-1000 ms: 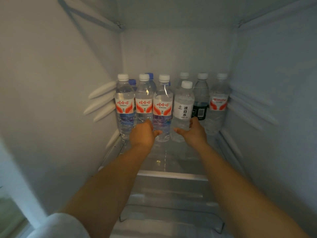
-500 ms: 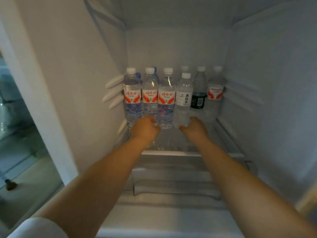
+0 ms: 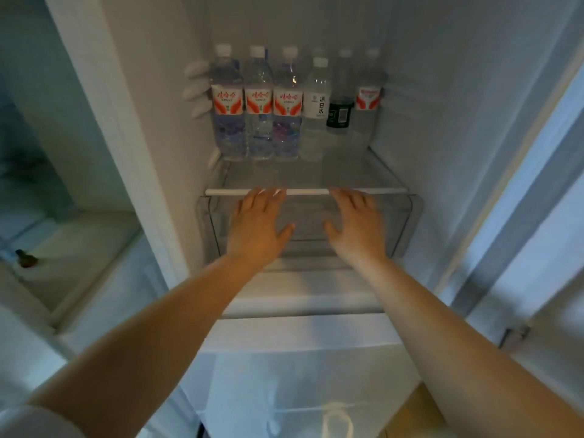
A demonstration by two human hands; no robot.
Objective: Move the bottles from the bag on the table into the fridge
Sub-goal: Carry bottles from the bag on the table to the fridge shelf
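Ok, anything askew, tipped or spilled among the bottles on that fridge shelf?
Nothing stands out. The clear plastic water bottles stand upright in rows at the back of the glass shelf, with no spill visible. Both hands, left and right, are empty.

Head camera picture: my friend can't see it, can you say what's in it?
Two empty, open hands, left hand and right hand, reach into a fridge near the shelf edge. Water bottles stand upright in rows at the back.
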